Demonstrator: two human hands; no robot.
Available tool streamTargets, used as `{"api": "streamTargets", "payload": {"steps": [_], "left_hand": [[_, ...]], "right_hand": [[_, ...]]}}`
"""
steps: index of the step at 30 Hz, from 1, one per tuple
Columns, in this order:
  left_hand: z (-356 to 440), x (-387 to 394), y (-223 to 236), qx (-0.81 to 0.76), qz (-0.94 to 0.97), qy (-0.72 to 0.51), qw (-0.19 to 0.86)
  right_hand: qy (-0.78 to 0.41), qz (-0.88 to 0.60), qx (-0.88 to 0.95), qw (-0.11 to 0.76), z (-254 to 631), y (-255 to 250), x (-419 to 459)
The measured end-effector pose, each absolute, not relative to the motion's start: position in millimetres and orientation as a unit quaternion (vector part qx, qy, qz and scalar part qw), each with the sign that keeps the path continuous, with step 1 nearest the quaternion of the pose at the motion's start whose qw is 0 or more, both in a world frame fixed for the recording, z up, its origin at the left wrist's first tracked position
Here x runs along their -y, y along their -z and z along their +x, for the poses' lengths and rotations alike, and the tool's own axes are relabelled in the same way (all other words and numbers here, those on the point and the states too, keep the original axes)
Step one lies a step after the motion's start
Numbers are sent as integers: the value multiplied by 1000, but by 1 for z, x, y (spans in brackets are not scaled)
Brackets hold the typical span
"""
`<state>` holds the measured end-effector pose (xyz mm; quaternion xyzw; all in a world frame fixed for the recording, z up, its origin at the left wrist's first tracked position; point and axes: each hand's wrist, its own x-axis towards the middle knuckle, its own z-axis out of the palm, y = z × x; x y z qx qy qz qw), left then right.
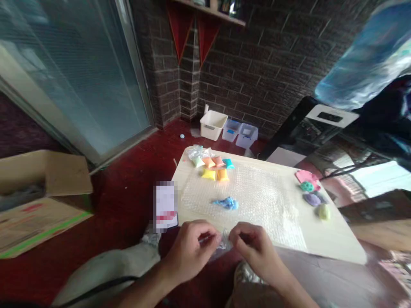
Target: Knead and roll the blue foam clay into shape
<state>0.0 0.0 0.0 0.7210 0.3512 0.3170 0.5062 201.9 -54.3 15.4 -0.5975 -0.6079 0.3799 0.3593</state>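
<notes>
My left hand (194, 250) is closed in a pinch at the near edge of the table. Opposite it, my right hand (255, 248) pinches too, fingertips a short gap away. Between them stretches a crumpled clear plastic wrapper (224, 244), its edges blurred and partly hidden by the fingers. Just beyond the hands, a blue lump of clay (228, 203) with a thin tail lies on bubble wrap (257, 192). Farther back sit several small clay packets, among them a yellow packet (208, 174), an orange packet (222, 175) and a turquoise packet (228, 163).
On the right of the table (343, 239) lie a pink piece (306, 176), a green lump (307, 186), a purple lump (311, 199) and a pale yellow-green lump (324, 211). Plastic bins (213, 126) stand behind; a cardboard box (41, 214) is at left.
</notes>
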Motion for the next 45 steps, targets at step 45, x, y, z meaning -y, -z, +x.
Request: {"api": "streamTargets", "payload": {"steps": [45], "left_hand": [[4, 3, 4, -386, 629, -300, 604]], "right_hand": [[-484, -566, 545, 384, 206, -16, 61]]}}
